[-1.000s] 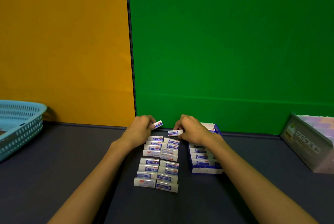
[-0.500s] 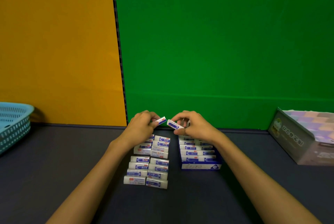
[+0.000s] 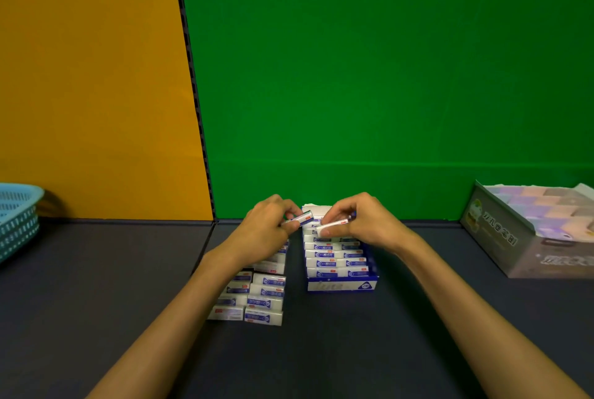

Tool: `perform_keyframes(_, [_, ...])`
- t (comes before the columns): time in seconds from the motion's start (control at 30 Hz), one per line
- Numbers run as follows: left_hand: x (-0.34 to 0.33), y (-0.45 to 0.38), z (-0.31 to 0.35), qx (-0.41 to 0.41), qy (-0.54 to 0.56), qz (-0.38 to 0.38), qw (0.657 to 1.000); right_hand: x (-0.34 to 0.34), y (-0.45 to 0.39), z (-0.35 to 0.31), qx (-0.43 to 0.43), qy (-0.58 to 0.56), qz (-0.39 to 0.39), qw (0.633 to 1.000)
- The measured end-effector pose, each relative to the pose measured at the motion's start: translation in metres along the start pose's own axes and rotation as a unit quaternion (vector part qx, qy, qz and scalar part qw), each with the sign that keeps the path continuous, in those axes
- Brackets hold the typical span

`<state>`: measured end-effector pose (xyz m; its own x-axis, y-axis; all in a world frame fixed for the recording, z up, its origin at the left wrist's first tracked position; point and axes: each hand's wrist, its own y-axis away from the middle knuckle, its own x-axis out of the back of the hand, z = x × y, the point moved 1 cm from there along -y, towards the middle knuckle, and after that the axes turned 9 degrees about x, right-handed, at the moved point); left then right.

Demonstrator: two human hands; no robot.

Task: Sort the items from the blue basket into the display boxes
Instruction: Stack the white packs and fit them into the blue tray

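Both of the person's arms reach out over the dark bench (image 3: 96, 302), hands close together near its far edge. The left hand (image 3: 268, 233) has its fingers curled round a small white-and-blue packet (image 3: 300, 218), pinching it by one end so that it points toward the other hand. The right hand (image 3: 363, 225) pinches a second packet (image 3: 332, 225) between thumb and fingertips, holding it just above the far end of the blue display box (image 3: 340, 284). The two held packets are near each other, but I cannot tell whether they touch.

The display box sits on the bench right under the right hand, already lined with rows of the same packets standing side by side. To its left, just beside it, loose packets (image 3: 257, 299) lie on the bench in two neat columns; the left forearm passes over the far ones.

At the left edge of the bench stands the blue basket (image 3: 17, 218), well apart from the hands, only partly in sight. Far right is a grey box (image 3: 520, 247) with pastel-coloured contents. Behind the bench rise an orange wall panel (image 3: 90, 77) and a green one (image 3: 385, 77).
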<state>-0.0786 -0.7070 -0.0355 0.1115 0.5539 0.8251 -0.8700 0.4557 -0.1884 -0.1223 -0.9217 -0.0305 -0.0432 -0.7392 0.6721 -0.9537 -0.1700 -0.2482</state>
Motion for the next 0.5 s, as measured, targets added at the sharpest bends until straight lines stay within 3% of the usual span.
perform_keyframes(0.2, [-0.014,0.007,0.021,-0.033,-0.059,-0.050,0.996,0.013,0.027,0.005,0.000,0.021,-0.006,1.000])
perform_keyframes(0.5, [-0.030,0.017,0.040,-0.038,-0.167,-0.116,0.978,0.008,0.048,0.008,0.002,0.111,-0.099,0.989])
